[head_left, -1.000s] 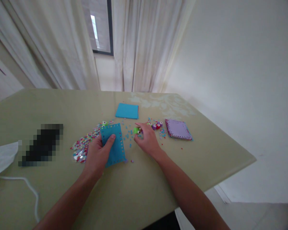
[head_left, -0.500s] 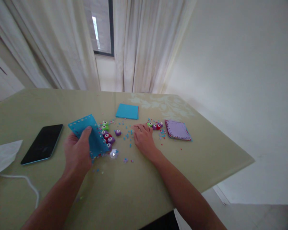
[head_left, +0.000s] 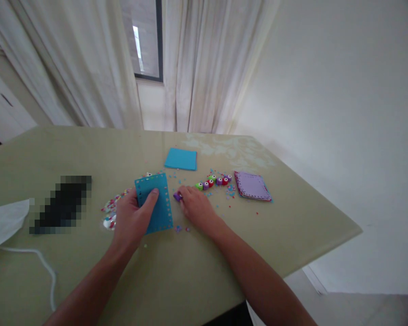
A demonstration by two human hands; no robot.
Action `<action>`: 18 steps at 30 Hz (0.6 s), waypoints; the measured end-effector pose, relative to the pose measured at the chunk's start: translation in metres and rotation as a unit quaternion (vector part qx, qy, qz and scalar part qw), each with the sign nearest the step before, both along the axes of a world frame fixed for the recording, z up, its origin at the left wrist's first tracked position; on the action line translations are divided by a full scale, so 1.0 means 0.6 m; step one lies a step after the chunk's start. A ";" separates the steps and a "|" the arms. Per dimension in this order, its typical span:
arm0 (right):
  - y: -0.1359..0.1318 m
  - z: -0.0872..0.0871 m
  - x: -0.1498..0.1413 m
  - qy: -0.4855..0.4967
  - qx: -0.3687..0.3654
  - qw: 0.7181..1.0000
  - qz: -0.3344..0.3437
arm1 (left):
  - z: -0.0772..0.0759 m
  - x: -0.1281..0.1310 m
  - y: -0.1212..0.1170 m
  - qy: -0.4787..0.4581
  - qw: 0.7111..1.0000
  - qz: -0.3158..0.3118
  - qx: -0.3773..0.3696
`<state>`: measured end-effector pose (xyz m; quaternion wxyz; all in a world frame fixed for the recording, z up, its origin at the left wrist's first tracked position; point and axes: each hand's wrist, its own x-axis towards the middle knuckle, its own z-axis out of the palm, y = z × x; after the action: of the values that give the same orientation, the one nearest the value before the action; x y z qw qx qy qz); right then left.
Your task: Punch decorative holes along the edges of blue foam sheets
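Observation:
My left hand (head_left: 131, 217) grips a blue card (head_left: 162, 206) with small holes punched along its edges, thumb on the front. The card is tilted up over the tabletop and hides part of the scattered pieces behind it. Low on the table, my right hand (head_left: 199, 206) is closed, its fingertips on a small purple toy bead (head_left: 177, 197) just right of the card. Beyond that hand lies a row of green, purple and red eye-marked beads (head_left: 211, 183).
Confetti-like bits (head_left: 113, 203) are heaped behind my left hand. A blue stack of cards (head_left: 181, 159) lies farther back, a lilac stitched-edge stack (head_left: 253, 184) to the right. On the left are a pixelated dark device (head_left: 64, 201), white paper (head_left: 8, 222) and a white cable (head_left: 42, 260).
My left hand has brought the blue card to the right and turned it more upright. My right hand has shifted slightly left and closed on a purple bead; more beads show in the row.

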<state>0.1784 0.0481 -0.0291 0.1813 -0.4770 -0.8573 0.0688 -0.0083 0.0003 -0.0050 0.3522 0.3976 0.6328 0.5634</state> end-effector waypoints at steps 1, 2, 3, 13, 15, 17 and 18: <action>-0.001 0.003 0.004 0.039 -0.008 0.999 -0.015 | 0.000 0.001 -0.001 0.008 1.000 -0.014 0.002; -0.002 0.005 0.007 0.093 -0.020 0.995 -0.027 | 0.000 0.003 -0.001 0.017 0.999 -0.028 0.004; -0.003 0.008 0.010 0.162 -0.037 0.986 -0.036 | 0.001 0.004 -0.002 0.028 0.999 -0.038 0.006; -0.013 0.030 0.016 0.364 -0.100 0.924 -0.059 | -0.012 0.010 -0.002 0.104 0.992 -0.075 0.004; -0.015 0.030 0.019 0.321 -0.103 0.941 -0.039 | -0.019 0.006 0.002 0.125 0.990 -0.066 0.007; -0.018 0.033 0.025 0.274 -0.136 0.952 0.008 | -0.021 0.003 0.007 0.126 0.991 -0.051 0.012; -0.020 0.035 0.029 0.249 -0.158 0.955 0.035 | -0.020 0.002 0.008 0.125 0.991 -0.040 0.014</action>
<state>0.1960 0.0363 -0.0079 0.3093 -0.4372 -0.7790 0.3261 -0.0073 0.0052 -0.0172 0.2871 0.4952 0.6470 0.5037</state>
